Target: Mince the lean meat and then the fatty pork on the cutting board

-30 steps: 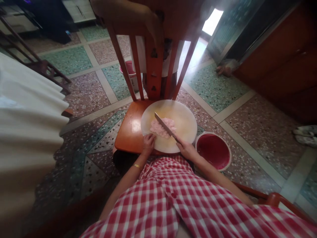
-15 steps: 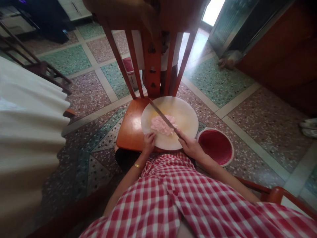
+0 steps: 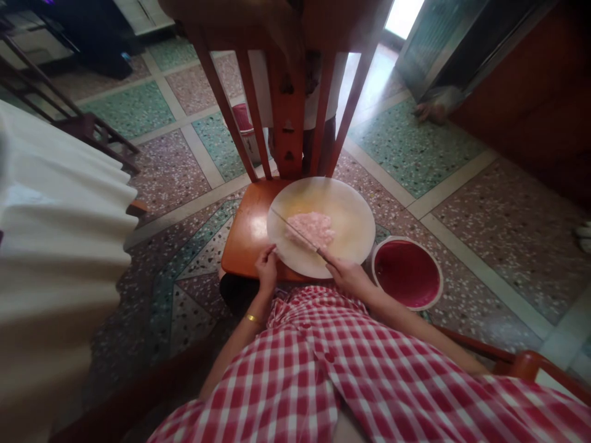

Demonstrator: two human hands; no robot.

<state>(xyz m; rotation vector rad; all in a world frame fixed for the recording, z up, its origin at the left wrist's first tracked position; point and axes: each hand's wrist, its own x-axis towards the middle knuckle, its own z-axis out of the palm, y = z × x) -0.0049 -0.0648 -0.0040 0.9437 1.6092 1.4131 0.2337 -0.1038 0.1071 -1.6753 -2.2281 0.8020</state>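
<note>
My right hand point(image 3: 349, 276) is wrapped round the handle of a long-bladed knife point(image 3: 296, 230). The blade slants up and left over the near-left edge of a mound of pink chopped meat point(image 3: 314, 227). Under the meat lies a round, pale cutting board point(image 3: 355, 206) on a wooden chair seat point(image 3: 249, 215). My left hand point(image 3: 266, 268) is at the seat's front edge, just left of the board. Its fingers are drawn together; whether anything small sits between them cannot be made out.
A red-lined bucket point(image 3: 407, 274) stands on the floor to the right of the board. Behind the chair's slatted back point(image 3: 289, 111) a person stands, with another bucket point(image 3: 244, 126) nearby. A white pleated cloth point(image 3: 60, 246) hangs at the left.
The knife has swung down to the left, its blade lower and now at the meat's near-left edge. My left hand has moved left, away from the board's rim.
</note>
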